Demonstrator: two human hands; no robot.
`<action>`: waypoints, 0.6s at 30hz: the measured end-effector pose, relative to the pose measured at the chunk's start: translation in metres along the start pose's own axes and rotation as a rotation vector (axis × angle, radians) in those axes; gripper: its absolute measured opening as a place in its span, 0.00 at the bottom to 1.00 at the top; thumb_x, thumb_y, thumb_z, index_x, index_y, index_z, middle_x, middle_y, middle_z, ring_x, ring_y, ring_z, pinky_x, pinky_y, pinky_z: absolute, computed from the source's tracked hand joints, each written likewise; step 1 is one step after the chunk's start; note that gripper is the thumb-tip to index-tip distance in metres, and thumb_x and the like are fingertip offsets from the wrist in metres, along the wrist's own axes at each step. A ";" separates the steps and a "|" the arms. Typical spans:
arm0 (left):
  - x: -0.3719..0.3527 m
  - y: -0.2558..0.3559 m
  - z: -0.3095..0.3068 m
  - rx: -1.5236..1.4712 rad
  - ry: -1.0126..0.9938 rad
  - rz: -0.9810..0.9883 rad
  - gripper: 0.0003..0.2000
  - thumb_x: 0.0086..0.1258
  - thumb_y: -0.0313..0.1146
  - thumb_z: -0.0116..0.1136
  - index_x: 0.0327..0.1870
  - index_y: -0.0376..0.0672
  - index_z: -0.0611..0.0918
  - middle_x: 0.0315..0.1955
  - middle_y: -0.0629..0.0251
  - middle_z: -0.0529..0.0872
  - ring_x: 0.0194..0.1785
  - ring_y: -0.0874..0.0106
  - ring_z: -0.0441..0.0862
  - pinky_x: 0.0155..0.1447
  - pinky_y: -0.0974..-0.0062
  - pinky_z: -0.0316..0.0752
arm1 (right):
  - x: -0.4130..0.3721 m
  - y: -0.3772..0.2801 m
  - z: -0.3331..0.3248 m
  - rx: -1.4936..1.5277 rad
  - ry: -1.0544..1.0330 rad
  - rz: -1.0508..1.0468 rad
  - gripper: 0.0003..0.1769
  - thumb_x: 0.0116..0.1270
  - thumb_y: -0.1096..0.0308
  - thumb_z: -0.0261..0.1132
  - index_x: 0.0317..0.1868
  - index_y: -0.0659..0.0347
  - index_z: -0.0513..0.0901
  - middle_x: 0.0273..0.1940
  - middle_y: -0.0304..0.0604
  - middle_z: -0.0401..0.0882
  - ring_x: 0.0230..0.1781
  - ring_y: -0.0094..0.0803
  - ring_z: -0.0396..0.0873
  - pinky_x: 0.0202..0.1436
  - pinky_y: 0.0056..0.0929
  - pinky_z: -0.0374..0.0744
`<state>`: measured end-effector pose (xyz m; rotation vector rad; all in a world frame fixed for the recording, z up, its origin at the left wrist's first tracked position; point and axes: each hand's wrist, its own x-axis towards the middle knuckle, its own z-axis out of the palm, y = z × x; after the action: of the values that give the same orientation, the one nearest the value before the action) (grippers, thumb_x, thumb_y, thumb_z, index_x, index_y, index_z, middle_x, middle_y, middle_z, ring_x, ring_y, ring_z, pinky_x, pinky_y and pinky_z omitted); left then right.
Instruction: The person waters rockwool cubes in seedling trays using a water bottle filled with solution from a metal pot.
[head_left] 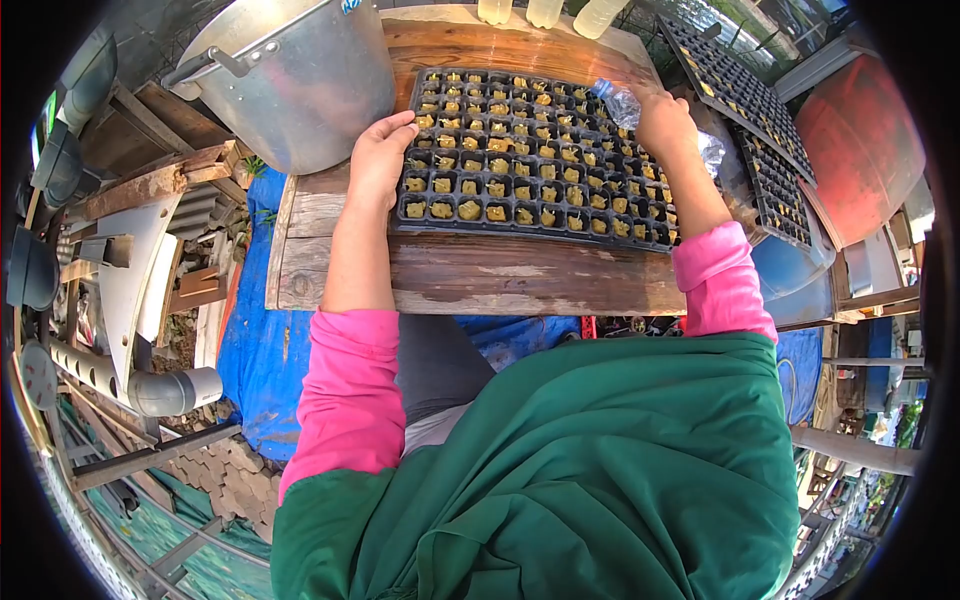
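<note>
A black seedling tray (520,160) lies on the wooden table, its many cells holding yellowish-brown plugs, several with pale sprouts. My left hand (382,150) is at the tray's left edge, thumb and fingers closed on the rim. Over the tray's right side, my right hand (665,125) is wrapped round a clear plastic bottle (622,106). The bottle is tilted, with its blue-capped end pointing left above the cells. Part of the bottle is hidden by my fingers, and its base shows beyond my wrist.
A large metal pot (300,90) stands at the table's left. Several containers of pale liquid (545,10) line the back of the wooden table (480,270). To the right are more seedling trays (740,90), a red barrel (862,150) and a blue container (795,280).
</note>
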<state>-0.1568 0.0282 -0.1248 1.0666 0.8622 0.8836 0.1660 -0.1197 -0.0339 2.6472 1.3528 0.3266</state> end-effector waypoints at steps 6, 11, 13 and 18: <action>0.001 -0.001 -0.001 -0.023 -0.009 -0.006 0.16 0.73 0.27 0.57 0.60 0.32 0.80 0.49 0.56 0.86 0.49 0.73 0.83 0.54 0.76 0.77 | 0.001 0.009 -0.001 0.039 -0.031 -0.070 0.31 0.63 0.74 0.58 0.69 0.47 0.74 0.58 0.54 0.81 0.60 0.52 0.77 0.66 0.42 0.74; -0.001 0.001 0.000 -0.016 -0.001 0.001 0.16 0.73 0.27 0.57 0.60 0.32 0.79 0.49 0.56 0.86 0.49 0.72 0.83 0.54 0.75 0.77 | -0.006 0.010 -0.008 -0.012 -0.036 0.028 0.31 0.64 0.73 0.59 0.69 0.45 0.73 0.61 0.54 0.79 0.61 0.54 0.76 0.63 0.43 0.77; 0.000 0.001 0.000 -0.023 -0.005 0.001 0.15 0.72 0.26 0.57 0.58 0.34 0.80 0.46 0.59 0.86 0.47 0.73 0.84 0.50 0.75 0.80 | -0.006 0.011 -0.009 -0.043 -0.038 0.045 0.31 0.64 0.73 0.59 0.69 0.44 0.73 0.61 0.53 0.78 0.61 0.54 0.76 0.62 0.44 0.79; -0.003 0.004 0.002 -0.012 0.002 -0.008 0.15 0.72 0.27 0.57 0.58 0.33 0.80 0.48 0.57 0.86 0.48 0.72 0.83 0.52 0.75 0.78 | -0.007 0.014 -0.007 -0.080 -0.027 0.073 0.28 0.65 0.72 0.60 0.67 0.43 0.74 0.60 0.52 0.78 0.62 0.53 0.75 0.60 0.46 0.81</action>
<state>-0.1572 0.0256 -0.1201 1.0517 0.8609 0.8823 0.1709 -0.1335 -0.0244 2.6294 1.2115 0.3449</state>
